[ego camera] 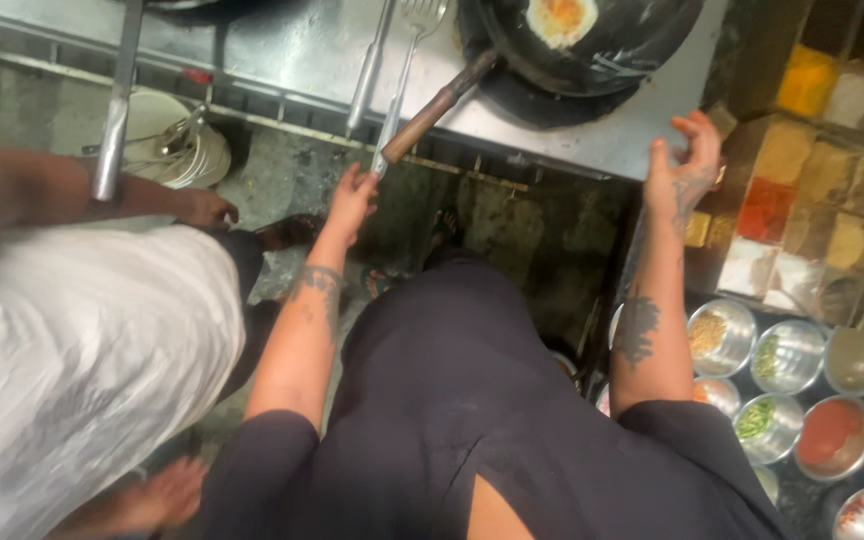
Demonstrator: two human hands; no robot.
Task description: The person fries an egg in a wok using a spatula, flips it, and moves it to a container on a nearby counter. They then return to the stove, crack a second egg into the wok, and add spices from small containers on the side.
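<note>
A dark pan [612, 40] with a fried egg [560, 18] sits on the steel cooktop [292, 50]; its wooden handle [440, 105] points down-left. A long metal slotted spatula [400, 90] lies beside that handle. My left hand [350, 203] reaches up to the spatula's lower end, fingertips at the tip; whether it grips is unclear. My right hand [685, 170] hovers with fingers spread at the cooktop's right corner, holding nothing.
A person in white [72, 350] stands close on my left, one hand [207, 208] near a stack of white plates [167, 150]. A compartment tray of coloured spices [812, 200] and several steel bowls [832, 400] of spices stand at the right.
</note>
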